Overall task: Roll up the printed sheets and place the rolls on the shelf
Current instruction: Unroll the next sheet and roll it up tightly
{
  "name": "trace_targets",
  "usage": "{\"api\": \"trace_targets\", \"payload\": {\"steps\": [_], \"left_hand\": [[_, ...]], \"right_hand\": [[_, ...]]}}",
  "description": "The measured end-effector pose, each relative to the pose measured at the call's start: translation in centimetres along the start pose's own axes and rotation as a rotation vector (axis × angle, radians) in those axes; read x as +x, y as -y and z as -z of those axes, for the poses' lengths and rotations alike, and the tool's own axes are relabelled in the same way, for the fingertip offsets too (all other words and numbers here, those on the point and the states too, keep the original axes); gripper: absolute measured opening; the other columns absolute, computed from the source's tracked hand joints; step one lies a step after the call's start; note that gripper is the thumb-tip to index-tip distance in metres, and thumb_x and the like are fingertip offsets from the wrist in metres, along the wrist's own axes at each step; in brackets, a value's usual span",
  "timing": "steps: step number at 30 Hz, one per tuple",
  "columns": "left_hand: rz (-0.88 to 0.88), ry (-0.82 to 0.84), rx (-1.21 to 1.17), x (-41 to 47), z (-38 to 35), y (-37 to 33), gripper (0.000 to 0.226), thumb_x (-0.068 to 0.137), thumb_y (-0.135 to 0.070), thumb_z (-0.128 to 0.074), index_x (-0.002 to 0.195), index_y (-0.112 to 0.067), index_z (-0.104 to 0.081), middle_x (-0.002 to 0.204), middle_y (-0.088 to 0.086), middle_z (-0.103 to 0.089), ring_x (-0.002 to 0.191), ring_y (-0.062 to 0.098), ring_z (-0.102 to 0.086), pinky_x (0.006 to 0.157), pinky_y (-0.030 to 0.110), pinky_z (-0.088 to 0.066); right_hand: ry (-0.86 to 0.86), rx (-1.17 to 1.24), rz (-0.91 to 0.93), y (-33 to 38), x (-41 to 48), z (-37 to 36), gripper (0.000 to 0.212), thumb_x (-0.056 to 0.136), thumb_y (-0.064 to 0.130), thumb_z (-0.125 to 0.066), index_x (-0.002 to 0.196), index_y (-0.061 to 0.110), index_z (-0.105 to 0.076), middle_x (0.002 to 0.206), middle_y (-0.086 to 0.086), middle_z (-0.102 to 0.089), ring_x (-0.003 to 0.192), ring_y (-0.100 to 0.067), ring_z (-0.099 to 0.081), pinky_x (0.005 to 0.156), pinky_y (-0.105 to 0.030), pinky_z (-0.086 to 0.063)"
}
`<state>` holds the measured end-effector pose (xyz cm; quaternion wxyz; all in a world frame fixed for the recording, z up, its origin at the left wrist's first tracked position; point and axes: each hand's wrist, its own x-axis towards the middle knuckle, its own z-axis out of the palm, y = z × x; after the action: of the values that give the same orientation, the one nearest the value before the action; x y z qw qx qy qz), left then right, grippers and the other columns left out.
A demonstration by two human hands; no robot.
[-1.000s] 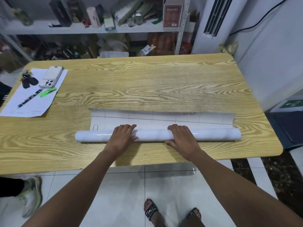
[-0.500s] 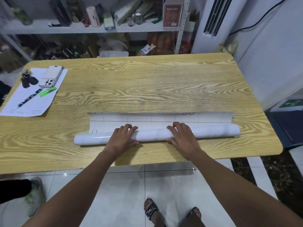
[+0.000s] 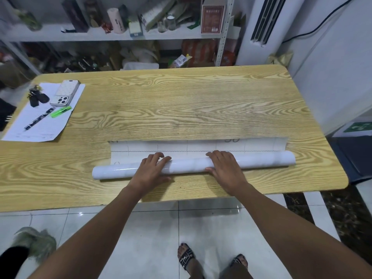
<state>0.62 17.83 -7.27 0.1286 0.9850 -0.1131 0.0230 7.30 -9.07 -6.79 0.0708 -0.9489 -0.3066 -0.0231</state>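
Near the front edge of the table (image 3: 181,109), the left hand (image 3: 153,171) and the right hand (image 3: 224,168) curve their fingers over the middle of the half-made roll (image 3: 188,165), which seems light, glossy and easy to crush, so a gentle two-handed hold there looks best.

Cluttered storeroom or back room; you stand at a work table.

Ahead of you a white metal shelf (image 3: 177,34) is crammed on two levels with boxes, jars and bags, and a red-brown carton (image 3: 212,16) stands upright on the upper board. The wood-grain table (image 3: 181,101) carries a phone (image 3: 65,93) and pen (image 3: 38,119) on a paper form (image 3: 46,129) at your far left. Glossy white tile floor (image 3: 153,228) underfoot. Floor-standing air conditioner (image 3: 259,27) in the right corner, black cable (image 3: 322,21) on the wall, green sign (image 3: 359,126) low at right. Home or shop: cannot tell.
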Motion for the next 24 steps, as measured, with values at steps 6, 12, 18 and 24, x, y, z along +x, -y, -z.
{"api": "trace_targets", "payload": {"steps": [6, 12, 18, 24], "left_hand": [[-0.009, -0.021, -0.002, -0.14, 0.28, -0.02, 0.077, 0.057, -0.030, -0.086, 0.118, -0.022, -0.039, 0.105, 0.013, -0.055, 0.090, 0.033, -0.056, 0.073, 0.042, -0.046], [0.002, -0.030, -0.034, -0.06, 0.37, -0.20, 0.084, 0.051, -0.019, -0.088, 0.118, -0.017, -0.038, 0.102, 0.017, -0.054, 0.086, 0.034, -0.056, 0.072, 0.041, -0.046], [-0.009, -0.032, -0.017, 0.18, 0.28, -0.12, 0.080, 0.052, -0.010, -0.085, 0.116, -0.016, -0.037, 0.097, 0.016, -0.055, 0.085, 0.035, -0.056, 0.072, 0.042, -0.046], [-0.005, -0.080, 0.049, 0.17, -0.46, 0.53, 0.073, 0.056, -0.021, -0.085, 0.115, -0.015, -0.041, 0.097, 0.010, -0.058, 0.088, 0.023, -0.044, 0.072, 0.037, -0.046]], "right_hand": [[0.002, 0.002, -0.040, 0.22, 0.07, -0.03, 0.048, 0.091, 0.043, -0.033, 0.121, 0.012, -0.056, 0.104, -0.003, -0.062, 0.095, -0.026, -0.057, 0.093, -0.034, -0.029], [-0.022, -0.051, -0.042, 0.22, 0.10, -0.14, 0.049, 0.091, 0.043, -0.029, 0.120, 0.014, -0.056, 0.098, 0.000, -0.065, 0.091, -0.024, -0.059, 0.091, -0.033, -0.029], [-0.008, -0.063, -0.045, 0.26, 0.15, -0.32, 0.049, 0.092, 0.043, -0.027, 0.120, 0.015, -0.056, 0.099, 0.000, -0.065, 0.091, -0.024, -0.059, 0.090, -0.034, -0.030], [-0.009, -0.076, -0.022, 0.12, 0.01, -0.39, 0.049, 0.092, 0.045, -0.027, 0.120, 0.017, -0.055, 0.100, -0.001, -0.062, 0.091, -0.023, -0.058, 0.090, -0.034, -0.030]]}}
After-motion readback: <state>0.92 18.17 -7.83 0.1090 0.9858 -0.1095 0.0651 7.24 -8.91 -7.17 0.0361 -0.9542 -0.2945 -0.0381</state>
